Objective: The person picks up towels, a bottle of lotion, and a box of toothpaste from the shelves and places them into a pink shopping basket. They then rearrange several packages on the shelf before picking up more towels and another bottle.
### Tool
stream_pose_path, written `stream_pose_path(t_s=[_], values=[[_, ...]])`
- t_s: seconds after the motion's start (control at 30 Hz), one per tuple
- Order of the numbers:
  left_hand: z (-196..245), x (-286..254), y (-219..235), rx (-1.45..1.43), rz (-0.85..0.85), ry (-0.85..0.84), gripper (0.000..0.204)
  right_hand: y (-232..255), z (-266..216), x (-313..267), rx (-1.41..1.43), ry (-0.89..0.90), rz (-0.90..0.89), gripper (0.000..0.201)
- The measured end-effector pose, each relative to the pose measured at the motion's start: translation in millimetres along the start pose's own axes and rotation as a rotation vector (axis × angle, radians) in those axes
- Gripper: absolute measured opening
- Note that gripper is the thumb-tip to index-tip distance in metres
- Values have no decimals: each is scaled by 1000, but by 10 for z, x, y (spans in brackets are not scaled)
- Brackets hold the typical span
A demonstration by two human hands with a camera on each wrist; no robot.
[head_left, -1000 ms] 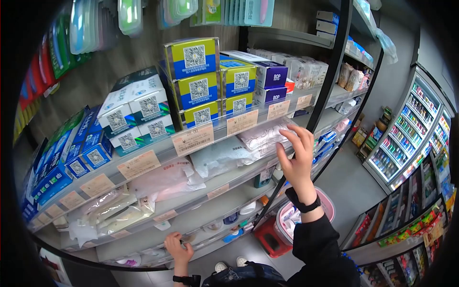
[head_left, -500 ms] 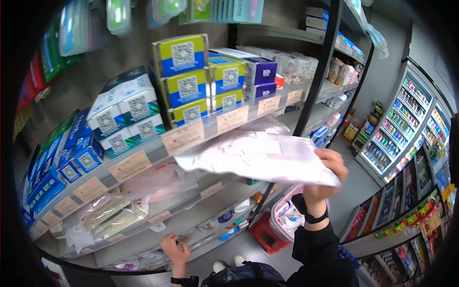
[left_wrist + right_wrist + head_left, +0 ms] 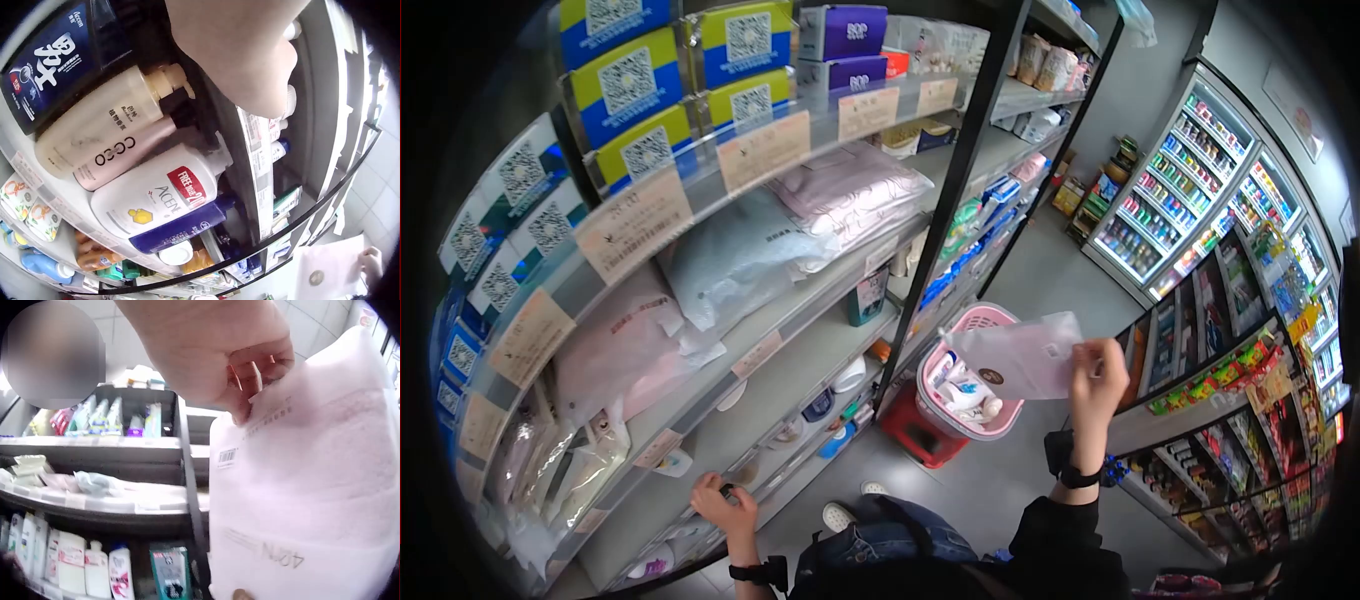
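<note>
one packet [image 3: 1025, 360] in right grip [image 3: 1098, 375], partly hiding pink basket [image 3: 983, 317], fridge [image 3: 1170, 180] beyond

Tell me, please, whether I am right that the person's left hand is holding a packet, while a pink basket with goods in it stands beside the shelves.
Not quite: the right hand is holding the packet, as the head view shows. The pink basket with goods in it does stand beside the shelves.

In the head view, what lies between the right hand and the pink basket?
The pale packet, pinched in the right hand; in the head view its far end overlaps the pink basket. How high it hangs is unclear.
</note>
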State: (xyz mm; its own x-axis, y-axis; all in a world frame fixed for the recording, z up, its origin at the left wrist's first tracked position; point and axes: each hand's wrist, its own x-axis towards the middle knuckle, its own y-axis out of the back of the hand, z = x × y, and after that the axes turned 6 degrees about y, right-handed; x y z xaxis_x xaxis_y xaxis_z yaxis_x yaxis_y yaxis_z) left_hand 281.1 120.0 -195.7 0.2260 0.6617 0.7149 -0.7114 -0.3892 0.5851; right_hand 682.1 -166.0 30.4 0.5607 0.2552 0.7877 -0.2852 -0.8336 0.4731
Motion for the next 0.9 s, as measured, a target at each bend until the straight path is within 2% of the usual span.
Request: stream_pose_path(t_s=[0.1,0.2,0.33,0.5,0.57,0.63,0.7,0.73,0.83,0.9], values=[[-22,-26,-34,19,6,7,33,-226,384,-268,-105,2,-61,12],[-39,-15,-61,28,29,-4,34,-473,817,-504,-194,-157,-142,13],[-86,-27,-88,43,57,-40,35,-833,1346,-782,-227,-266,-142,11],[-57,-58,-93,58,47,-16,35,-1213,1835,-868,-251,-347,-201,13],[11,-60,-118,164,93,12,36,-1384,2062,-858,-269,-378,-229,11],[108,-52,-152,204,92,36,36,-1547,2321,-839,-257,-370,-248,10],[194,-69,-211,253,185,93,33,-1691,2551,-814,-214,-391,-301,7],[221,-96,-237,264,180,96,33,-1768,2667,-805,-210,-390,-313,7],[275,-172,-330,260,228,168,35,-2032,3035,-857,-228,-327,-402,7],[325,-182,-385,142,293,315,43,-2185,3244,-939,-300,-201,-359,11]])
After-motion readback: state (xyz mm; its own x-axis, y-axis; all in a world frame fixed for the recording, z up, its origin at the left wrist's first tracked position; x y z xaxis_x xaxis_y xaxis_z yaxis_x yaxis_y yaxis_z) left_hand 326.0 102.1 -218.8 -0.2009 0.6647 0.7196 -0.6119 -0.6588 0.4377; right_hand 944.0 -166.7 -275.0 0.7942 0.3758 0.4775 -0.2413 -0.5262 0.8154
